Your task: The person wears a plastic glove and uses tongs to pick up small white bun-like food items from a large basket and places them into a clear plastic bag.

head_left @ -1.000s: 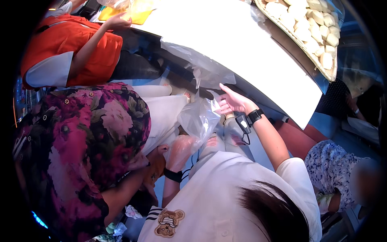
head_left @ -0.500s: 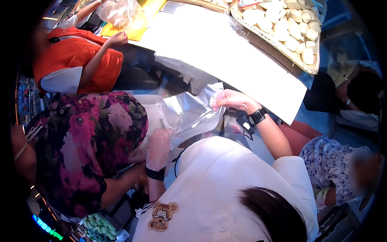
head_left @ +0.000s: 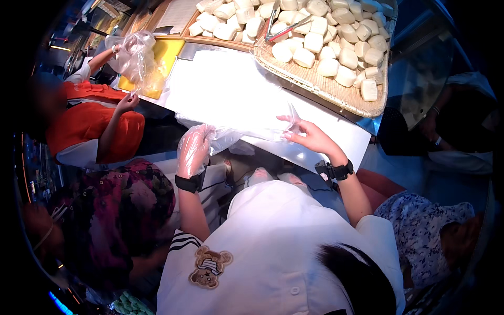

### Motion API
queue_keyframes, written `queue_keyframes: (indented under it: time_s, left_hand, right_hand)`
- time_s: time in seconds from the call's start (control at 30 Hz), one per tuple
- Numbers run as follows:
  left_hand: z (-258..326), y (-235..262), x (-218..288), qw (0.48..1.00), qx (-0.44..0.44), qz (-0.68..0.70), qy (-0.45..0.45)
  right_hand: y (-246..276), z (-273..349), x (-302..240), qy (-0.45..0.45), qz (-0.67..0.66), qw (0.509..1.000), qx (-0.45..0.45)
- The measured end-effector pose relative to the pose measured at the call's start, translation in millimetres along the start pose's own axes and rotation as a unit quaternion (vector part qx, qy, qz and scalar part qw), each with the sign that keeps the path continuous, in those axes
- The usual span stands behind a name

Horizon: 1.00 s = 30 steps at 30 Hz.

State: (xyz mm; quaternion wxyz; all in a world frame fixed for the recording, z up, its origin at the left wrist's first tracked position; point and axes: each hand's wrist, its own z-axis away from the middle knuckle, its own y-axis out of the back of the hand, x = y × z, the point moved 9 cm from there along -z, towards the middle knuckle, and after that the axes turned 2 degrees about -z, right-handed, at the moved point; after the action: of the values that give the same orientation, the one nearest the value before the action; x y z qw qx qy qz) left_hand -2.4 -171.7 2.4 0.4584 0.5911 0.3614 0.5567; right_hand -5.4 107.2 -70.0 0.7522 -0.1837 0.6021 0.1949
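A clear plastic bag (head_left: pixel 231 135) stretches between my two hands, just over the near edge of the white counter. My left hand (head_left: pixel 192 151), in a clear disposable glove with a black band at the wrist, is closed on the bag's left end. My bare right hand (head_left: pixel 313 139) has hold of the bag's right end, with thumb and fingers curled about the thin film. A black device (head_left: pixel 336 170) is strapped round my right wrist. Some of the bag is lost against the bright white surface.
The white counter (head_left: pixel 220 89) lies ahead. A woven tray (head_left: pixel 315 84) of white buns with red-handled tongs (head_left: pixel 282 34) stands at the far right. One person in an orange vest (head_left: pixel 121 126) handles a plastic bag by a yellow board (head_left: pixel 167 55). Others stand close on both sides.
My left hand has come up and forward to the counter edge. The bag has moved from low at my left to a stretch between both hands. My view has shifted, showing more buns.
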Motion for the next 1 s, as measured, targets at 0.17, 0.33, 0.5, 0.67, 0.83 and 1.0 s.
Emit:
queue_keyframes:
  time_s: [0.17,0.33,0.5,0.67,0.83,1.0]
  left_hand:
    - [-71.0,-12.7,12.4,0.996,-0.055,0.048,-0.044]
    - [-105.4,27.9,92.1,0.974,0.192,-0.031,-0.117]
    - [-77.6,-37.3,205.1,0.897,-0.149,0.333,-0.251]
    - [-75.7,-83.4,212.4,0.802,-0.272,0.521,-0.106]
    - [-90.8,-101.0,185.3,0.817,-0.283,0.497,-0.070]
    - [-116.6,-41.8,157.4,0.950,-0.012,0.156,-0.268]
  right_hand:
    - [43.6,-5.0,15.7,0.025,0.198,0.975,0.100]
    - [80.7,10.5,1.6,-0.004,0.069,0.972,0.226]
    - [74.3,24.8,-19.8,0.032,-0.037,0.945,0.324]
    - [62.9,33.6,-29.0,0.069,0.002,0.912,0.405]
    - [46.8,41.9,-48.2,-0.031,0.092,0.916,0.390]
    - [76.2,75.1,-50.6,-0.045,0.143,0.906,0.395]
